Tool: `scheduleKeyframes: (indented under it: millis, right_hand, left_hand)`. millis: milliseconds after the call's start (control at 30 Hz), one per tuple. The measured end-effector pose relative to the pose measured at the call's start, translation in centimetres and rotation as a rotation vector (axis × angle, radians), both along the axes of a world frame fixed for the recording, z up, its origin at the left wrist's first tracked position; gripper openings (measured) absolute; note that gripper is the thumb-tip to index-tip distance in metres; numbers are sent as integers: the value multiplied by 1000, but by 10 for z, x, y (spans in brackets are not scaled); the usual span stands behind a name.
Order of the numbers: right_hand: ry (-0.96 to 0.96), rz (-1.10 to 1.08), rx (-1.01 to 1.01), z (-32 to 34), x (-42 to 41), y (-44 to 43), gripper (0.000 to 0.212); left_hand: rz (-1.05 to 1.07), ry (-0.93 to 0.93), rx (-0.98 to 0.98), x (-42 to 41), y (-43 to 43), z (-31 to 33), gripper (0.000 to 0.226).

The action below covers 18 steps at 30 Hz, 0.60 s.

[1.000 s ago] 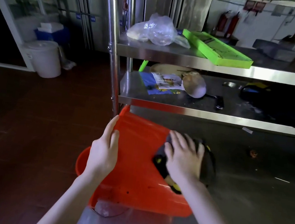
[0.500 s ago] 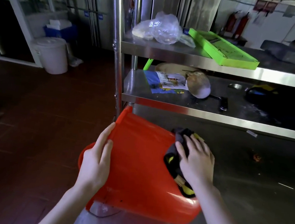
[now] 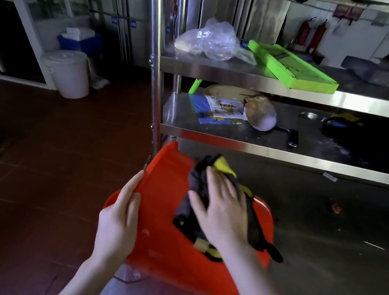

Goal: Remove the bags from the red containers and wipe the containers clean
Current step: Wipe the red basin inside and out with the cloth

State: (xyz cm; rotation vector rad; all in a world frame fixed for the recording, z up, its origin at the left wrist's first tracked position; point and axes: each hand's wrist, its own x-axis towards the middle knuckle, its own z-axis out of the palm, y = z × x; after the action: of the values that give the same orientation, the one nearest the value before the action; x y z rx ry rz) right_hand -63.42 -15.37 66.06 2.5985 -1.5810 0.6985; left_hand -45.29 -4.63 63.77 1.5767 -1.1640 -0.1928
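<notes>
Wiping is under way — the red container (image 3: 162, 219), tipped at the near-left edge of the steel table (image 3: 326, 266), is steadied by the left hand (image 3: 118, 221), fingers straight and together. A dark cloth (image 3: 200, 175) is pressed on its outer wall by the right hand (image 3: 222, 214), fingers spread. No bag is seen on it.

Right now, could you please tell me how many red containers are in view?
1: the red container lies tipped on the steel table, below the shelves; others may be hidden.
</notes>
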Motion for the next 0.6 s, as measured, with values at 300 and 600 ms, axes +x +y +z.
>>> scheduleKeyframes:
  millis: [300,600]
  right_hand:
    - [-31,-193,6,-13,-46,0,65]
    - [39,138,-98,-25,22,27,65]
  left_hand:
    - [-71,37,-58,-47,8,-33,50]
    - [-101,153,58,-25,-13,-5,39]
